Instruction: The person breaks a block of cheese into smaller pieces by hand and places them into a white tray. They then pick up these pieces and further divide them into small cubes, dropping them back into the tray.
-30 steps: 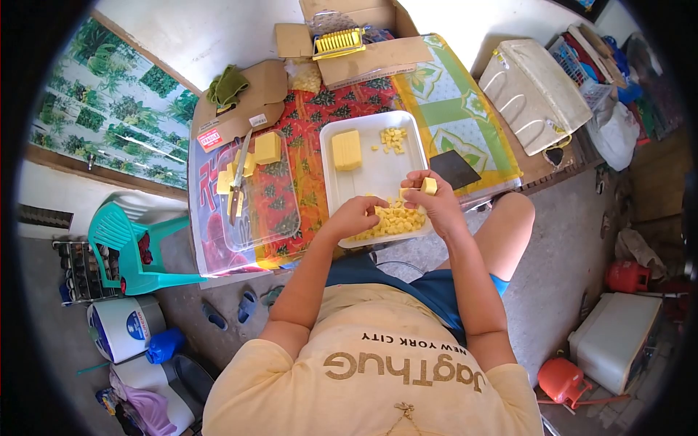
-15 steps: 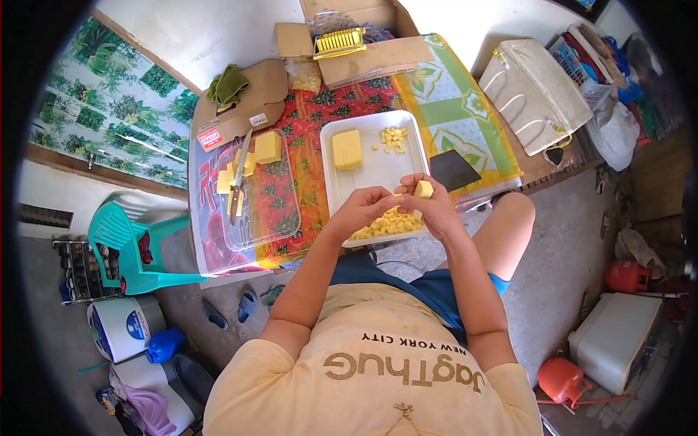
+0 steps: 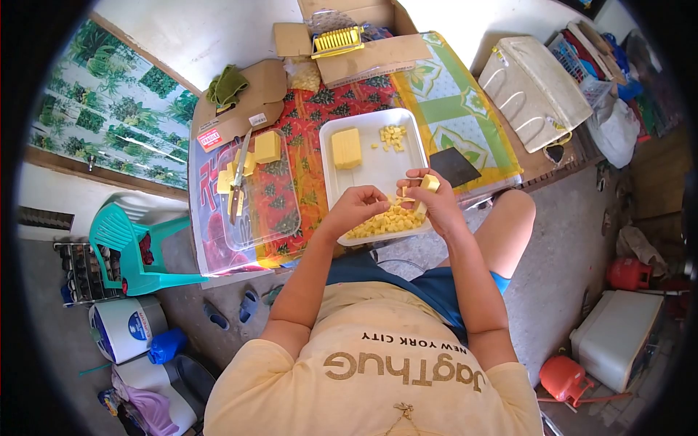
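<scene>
My right hand (image 3: 436, 202) holds a yellow strip (image 3: 429, 186) above the right side of the white tray (image 3: 327, 163). My left hand (image 3: 358, 207) is curled above the tray's left part, apart from the other hand; whether its fingers hold a piece is too small to tell. Below both hands lies a pile of small yellow cubes (image 3: 385, 223). A large yellow block (image 3: 347, 149) and a few loose cubes (image 3: 392, 136) lie at the tray's far side. The knife (image 3: 241, 163) rests across yellow blocks (image 3: 267, 147) on a clear lid (image 3: 280, 211) to the left.
Cardboard (image 3: 265, 91) with a green cloth (image 3: 227, 85) lies at the back left. Behind the tray stands an open box (image 3: 374, 59) bearing a yellow slicer (image 3: 338, 42). A dark flat piece (image 3: 454, 168) is right of the tray; a teal chair (image 3: 120, 251) stands left.
My two hands have moved apart from each other. The left hand has drawn slightly left, and the yellow strip in my right hand has shifted up and right.
</scene>
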The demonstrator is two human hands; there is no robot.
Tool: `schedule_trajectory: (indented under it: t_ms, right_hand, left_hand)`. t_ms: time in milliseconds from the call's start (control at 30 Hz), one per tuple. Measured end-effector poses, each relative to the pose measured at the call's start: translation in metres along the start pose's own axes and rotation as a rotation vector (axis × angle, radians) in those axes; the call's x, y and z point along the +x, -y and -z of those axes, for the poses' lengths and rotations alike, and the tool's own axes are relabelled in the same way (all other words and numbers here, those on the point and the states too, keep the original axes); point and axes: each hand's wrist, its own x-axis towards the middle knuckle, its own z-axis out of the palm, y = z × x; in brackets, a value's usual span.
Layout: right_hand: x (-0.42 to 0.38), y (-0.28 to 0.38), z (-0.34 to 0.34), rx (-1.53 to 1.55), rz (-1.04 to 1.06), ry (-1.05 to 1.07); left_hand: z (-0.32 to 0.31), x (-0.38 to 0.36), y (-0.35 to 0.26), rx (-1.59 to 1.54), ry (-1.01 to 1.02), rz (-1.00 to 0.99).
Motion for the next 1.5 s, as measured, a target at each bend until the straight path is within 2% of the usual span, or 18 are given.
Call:
schedule_trajectory:
  t_ms: [167,267,567,767,900,1067,1200,1300,1400,1500]
  right_hand:
    - [0.004,-0.008,0.004,-0.094,0.043,0.004]
    - [0.005,-0.012,0.005,-0.178,0.048,0.032]
    - [0.006,-0.026,0.006,-0.485,0.026,0.129]
    - [0.001,-0.017,-0.001,-0.519,-0.003,0.124]
    - [0.002,-0.017,-0.002,-0.525,0.008,0.102]
    - [0.007,-0.025,-0.001,-0.435,0.197,0.053]
    - [0.003,-0.020,-0.010,-0.511,0.377,0.116]
    - [-0.001,-0.022,-0.015,-0.694,0.392,0.077]
    - [-0.001,-0.023,-0.017,-0.720,0.422,0.052]
    - [-0.005,-0.009,-0.020,-0.261,0.265,0.098]
  left_hand:
    - [0.004,0.003,0.021,0.308,-0.015,0.029]
    - [0.006,0.004,0.023,0.310,0.041,0.054]
    - [0.013,-0.002,0.006,-0.083,-0.199,0.085]
    - [0.021,-0.002,0.010,-0.547,-0.208,0.052]
    - [0.023,0.001,0.013,-0.775,-0.094,0.006]
    - [0.010,0.002,0.000,-1.015,0.022,0.005]
    - [-0.003,0.002,-0.013,-1.050,0.062,0.022]
    - [-0.006,0.003,-0.012,-1.042,0.145,0.021]
    - [-0.009,0.004,-0.012,-1.040,0.204,0.007]
    - [-0.011,0.001,-0.021,-1.017,0.172,-0.002]
